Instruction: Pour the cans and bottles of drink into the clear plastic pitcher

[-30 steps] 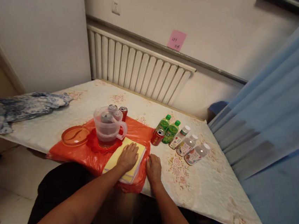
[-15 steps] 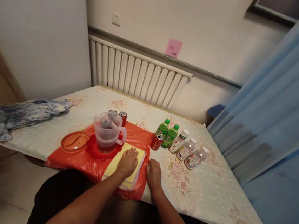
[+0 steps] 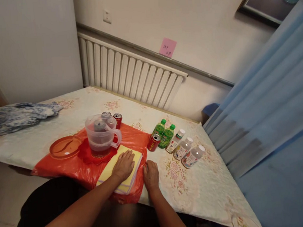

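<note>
lays left hand (image 3: pixel 123 165) open and flat on yellow stack (image 3: pixel 110 175), atop red plastic bag (image 3: pixel 57 167) near clear pitcher (image 3: pixel 98 137). rests right hand (image 3: pixel 151 175) with fingers curled at bag edge; can't tell if gripping it.

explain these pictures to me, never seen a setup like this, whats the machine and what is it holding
There is no machine here: a person works with two bare hands, seen by a camera worn on the head, looking forward and down. The left hand lies flat on a yellow stack. The right hand rests by the edge of the red plastic; whether it pinches it is unclear. Also on the plastic, a clear jug stands in a wavy red dish. On the flowered tablecloth, to the right, are two green-capped bottles, a red can and three white-capped bottles.
</note>
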Tool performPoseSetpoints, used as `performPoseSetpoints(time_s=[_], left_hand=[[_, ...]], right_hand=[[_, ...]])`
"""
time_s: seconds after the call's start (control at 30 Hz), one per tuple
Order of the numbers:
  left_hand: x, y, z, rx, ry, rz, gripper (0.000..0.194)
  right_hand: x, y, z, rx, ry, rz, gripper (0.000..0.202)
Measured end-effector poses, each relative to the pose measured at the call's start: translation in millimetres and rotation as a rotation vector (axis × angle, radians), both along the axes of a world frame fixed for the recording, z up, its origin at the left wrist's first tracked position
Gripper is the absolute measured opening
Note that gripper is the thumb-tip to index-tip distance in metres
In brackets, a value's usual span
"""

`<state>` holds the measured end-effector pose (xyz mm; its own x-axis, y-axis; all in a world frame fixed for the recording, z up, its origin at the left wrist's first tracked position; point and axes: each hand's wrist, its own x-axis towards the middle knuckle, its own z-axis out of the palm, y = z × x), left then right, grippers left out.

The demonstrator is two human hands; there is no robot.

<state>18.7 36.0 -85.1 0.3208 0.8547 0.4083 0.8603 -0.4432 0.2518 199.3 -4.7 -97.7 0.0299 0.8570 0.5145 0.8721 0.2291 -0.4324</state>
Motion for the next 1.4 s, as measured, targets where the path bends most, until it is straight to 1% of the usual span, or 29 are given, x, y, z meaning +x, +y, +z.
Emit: performPoseSetpoints(time_s=[0.37, 0.73, 1.13, 1.4], left_hand=[[-0.7, 3.9, -4.5, -0.005, 0.006, -0.008, 0.041], [-0.2, 3.2, -1.0, -0.004, 0.021, 0.003, 0.04], [-0.2, 3.2, -1.1, -0.004, -0.013, -0.007, 0.04], [-0.3, 2.3, -0.8, -0.002, -0.002, -0.003, 0.041]], right_hand=[[1.0, 0.7, 1.5, 0.016, 0.025, 0.014, 0.016], [1.2, 0.8, 0.6, 0.006, 0.028, 0.006, 0.015], [1.4, 1.4, 0.5, 0.027, 0.032, 0.005, 0.015], [1.5, 1.6, 0.1, 0.004, 0.038, 0.005, 0.015]])
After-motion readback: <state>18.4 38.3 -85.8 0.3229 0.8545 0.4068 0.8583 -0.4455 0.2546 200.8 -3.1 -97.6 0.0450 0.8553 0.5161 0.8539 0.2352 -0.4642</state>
